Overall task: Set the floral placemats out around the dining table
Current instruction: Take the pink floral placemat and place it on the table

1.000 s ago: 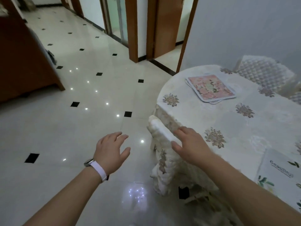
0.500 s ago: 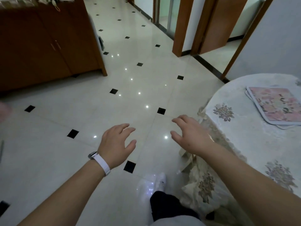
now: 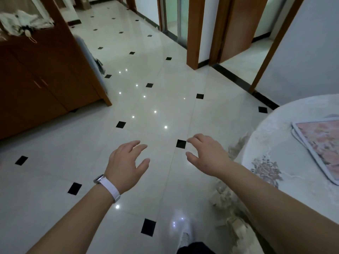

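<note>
A stack of pink floral placemats lies on the round dining table at the right edge of the view, partly cut off by the frame. The table wears a pale cloth with flower motifs. My left hand, with a white watch strap on the wrist, hovers over the floor with fingers spread and nothing in it. My right hand is also held out empty, fingers apart, just left of the table's rim and not touching it.
A dark wooden cabinet stands at the left with white cloth on top. Glossy white floor tiles with black insets stretch ahead. Wooden door frames and a grey wall lie beyond the table. My shoe shows at the bottom.
My right hand has come off the chair back by the table. The view has swung left, so the table and placemats slid to the right edge. Both hands stay empty.
</note>
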Tool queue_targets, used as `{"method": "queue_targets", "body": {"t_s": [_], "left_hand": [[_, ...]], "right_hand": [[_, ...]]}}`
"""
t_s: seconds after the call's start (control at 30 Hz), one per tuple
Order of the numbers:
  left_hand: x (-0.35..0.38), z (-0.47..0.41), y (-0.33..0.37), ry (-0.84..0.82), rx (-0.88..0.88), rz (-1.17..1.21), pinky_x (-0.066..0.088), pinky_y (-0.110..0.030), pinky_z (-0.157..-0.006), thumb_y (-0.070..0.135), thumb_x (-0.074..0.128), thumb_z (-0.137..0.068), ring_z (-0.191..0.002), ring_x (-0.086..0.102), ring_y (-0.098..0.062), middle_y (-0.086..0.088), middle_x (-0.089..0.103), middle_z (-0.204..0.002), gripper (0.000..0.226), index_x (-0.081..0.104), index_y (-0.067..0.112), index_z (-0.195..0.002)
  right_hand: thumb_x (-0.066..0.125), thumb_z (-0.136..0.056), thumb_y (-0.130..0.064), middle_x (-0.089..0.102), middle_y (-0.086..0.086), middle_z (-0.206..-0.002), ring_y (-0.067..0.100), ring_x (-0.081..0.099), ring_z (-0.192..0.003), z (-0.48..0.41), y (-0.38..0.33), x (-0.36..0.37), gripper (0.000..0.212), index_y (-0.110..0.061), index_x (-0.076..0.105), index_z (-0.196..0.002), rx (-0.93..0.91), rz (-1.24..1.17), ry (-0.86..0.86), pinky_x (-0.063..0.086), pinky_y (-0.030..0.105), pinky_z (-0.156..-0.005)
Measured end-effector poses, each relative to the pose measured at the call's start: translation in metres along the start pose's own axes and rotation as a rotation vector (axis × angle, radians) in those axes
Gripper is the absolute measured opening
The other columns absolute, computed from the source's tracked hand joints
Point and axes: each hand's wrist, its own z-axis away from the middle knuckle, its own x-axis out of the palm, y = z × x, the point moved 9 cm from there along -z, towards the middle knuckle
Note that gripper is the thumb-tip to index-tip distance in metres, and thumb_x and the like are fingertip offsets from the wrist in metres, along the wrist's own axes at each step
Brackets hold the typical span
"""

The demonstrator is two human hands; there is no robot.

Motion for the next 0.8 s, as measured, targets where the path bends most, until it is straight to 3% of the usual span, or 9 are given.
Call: {"method": "queue_targets", "body": {"t_s": [0.43,0.8], "left_hand": [[0.035,-0.191,0.023,-0.07,0.225,0.074,0.044,-0.048,-0.095,0.054,0.043,-0.081,-0.119,0.055,-0.029,-0.007,0.061,-0.13,0.057,0.063,0.021,-0.122],[0.048,-0.42,-0.002,-0.123,0.445,0.182,0.042,-0.047,-0.097,0.054,0.042,-0.081,-0.119,0.055,-0.028,-0.007,0.061,-0.13,0.058,0.062,0.021,-0.125]], "right_hand": [[0.047,-0.095,-0.045,0.049,-0.003,-0.14,0.022,0.046,-0.126,-0.105,0.079,-0.044,0.05,-0.022,0.049,-0.139,0.227,-0.022,0.066,0.041,0.037,-0.101],[0.049,-0.095,-0.046,0.05,-0.003,-0.14,0.021,0.047,-0.125,-0.252,0.104,-0.091,0.049,-0.023,0.051,-0.138,0.477,0.057,0.146,0.042,0.036,-0.099]]}}
